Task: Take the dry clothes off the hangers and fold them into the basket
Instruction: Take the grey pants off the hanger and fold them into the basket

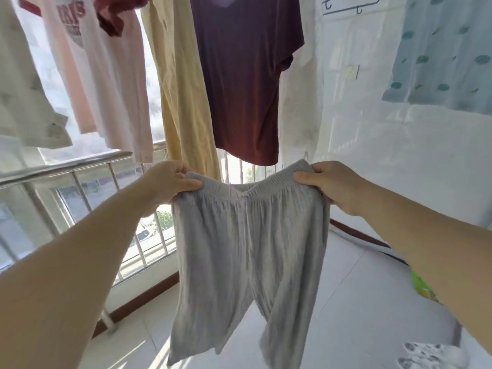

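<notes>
**One pair of grey shorts held up, six garments hanging behind**

The left hand [170,183] and right hand [330,186] each pinch one end of the waistband of the grey shorts [247,251], which hang spread above the tiled floor [354,283]. Beyond them hang a maroon T-shirt [239,75], a yellow garment [181,97], a printed pink shirt [106,75], a white one at far left, a sheer white one, and a blue patterned one [442,57].

The shorts [247,243] are plain light grey, and behind them hang a maroon tee [242,75] and a pale yellow garment [181,83]. A white tee [106,75] carries dark red lettering, and a dark red cloth [114,14] hangs over it. At the right a light blue cloth [442,54] shows teal leaf spots, above a white tiled floor [354,283].
</notes>
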`<state>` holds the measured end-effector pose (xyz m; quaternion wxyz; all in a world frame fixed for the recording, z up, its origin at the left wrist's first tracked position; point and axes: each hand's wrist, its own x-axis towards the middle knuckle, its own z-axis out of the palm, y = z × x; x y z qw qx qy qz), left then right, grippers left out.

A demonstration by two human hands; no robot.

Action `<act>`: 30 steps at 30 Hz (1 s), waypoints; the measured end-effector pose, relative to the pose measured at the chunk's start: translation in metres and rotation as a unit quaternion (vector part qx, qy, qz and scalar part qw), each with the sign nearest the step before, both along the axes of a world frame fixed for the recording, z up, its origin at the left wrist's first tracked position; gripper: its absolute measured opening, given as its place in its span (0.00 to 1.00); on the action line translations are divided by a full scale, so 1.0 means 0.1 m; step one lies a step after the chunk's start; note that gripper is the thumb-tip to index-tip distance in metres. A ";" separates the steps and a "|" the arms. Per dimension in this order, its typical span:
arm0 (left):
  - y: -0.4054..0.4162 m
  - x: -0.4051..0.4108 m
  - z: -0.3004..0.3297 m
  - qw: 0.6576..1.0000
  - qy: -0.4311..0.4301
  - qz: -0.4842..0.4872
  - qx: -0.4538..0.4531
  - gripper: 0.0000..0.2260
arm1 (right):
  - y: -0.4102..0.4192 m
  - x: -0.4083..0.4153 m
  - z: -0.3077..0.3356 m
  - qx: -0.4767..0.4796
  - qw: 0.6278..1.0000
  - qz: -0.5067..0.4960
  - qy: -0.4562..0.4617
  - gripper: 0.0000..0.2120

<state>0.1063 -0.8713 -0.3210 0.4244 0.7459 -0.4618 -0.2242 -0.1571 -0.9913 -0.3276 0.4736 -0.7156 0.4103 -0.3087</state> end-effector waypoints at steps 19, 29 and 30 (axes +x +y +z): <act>1.09 -0.03 -1.15 0.849 0.516 0.104 -0.047 0.09 | 1.45 1.38 -1.10 0.004 0.998 -0.067 0.006 0.09; 1.88 0.06 -1.30 0.875 0.455 0.131 -0.098 0.07 | 2.43 1.75 -1.25 -0.095 0.991 0.094 0.032 0.11; 1.96 0.07 -1.31 0.873 0.456 0.133 -0.111 0.08 | 2.50 1.78 -1.26 -0.084 0.989 0.116 0.029 0.11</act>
